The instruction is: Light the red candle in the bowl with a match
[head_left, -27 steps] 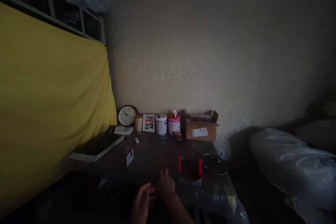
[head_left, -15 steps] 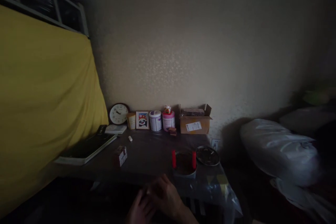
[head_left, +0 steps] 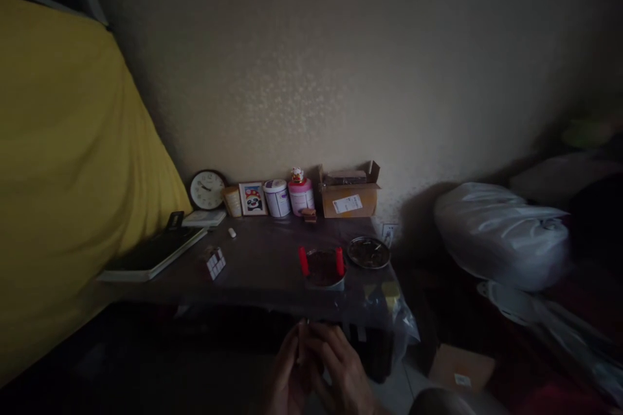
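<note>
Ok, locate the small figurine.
In the head view, just left of centre, the small figurine stands on the pink canister, between the white canister and the open cardboard box.

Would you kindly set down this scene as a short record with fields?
Hands: left hand and right hand close together, fingers bent
Held item: too dark to tell
Nearest thing: uncovered pot with red handles
Surface: dark table
Right of pot: round lid
Left of pot: puzzle cube
Back row: clock, cardboard box
</note>
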Demonstrator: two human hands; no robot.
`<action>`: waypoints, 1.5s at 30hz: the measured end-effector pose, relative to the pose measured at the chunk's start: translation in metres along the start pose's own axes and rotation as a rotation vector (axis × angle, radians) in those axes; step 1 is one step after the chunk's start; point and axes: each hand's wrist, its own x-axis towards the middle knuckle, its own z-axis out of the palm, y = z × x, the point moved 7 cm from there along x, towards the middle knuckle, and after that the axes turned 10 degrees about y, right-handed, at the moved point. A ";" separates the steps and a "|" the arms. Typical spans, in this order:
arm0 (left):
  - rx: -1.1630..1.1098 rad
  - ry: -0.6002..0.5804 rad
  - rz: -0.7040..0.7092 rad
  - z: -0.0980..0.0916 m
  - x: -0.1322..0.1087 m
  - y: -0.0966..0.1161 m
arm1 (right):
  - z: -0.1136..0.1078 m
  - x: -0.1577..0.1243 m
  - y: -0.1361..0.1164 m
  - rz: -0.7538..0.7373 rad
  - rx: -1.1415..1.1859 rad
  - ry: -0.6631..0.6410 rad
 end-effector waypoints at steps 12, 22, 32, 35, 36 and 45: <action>0.094 -0.020 -0.018 0.044 -0.020 -0.009 | -0.030 0.001 0.023 0.292 0.231 -0.119; 0.310 0.150 -0.066 0.037 -0.028 -0.017 | -0.025 -0.006 0.042 0.280 0.190 -0.204; 0.440 0.050 -0.024 0.034 -0.029 -0.010 | -0.019 -0.009 0.038 0.184 0.121 -0.320; 0.470 0.034 -0.043 0.028 -0.026 -0.011 | -0.019 -0.009 0.036 0.171 0.130 -0.326; 0.477 0.038 -0.053 0.025 -0.025 -0.011 | -0.020 -0.009 0.036 0.171 0.136 -0.328; 0.539 0.019 -0.140 0.012 -0.021 -0.014 | -0.024 -0.005 0.033 0.260 0.285 -0.400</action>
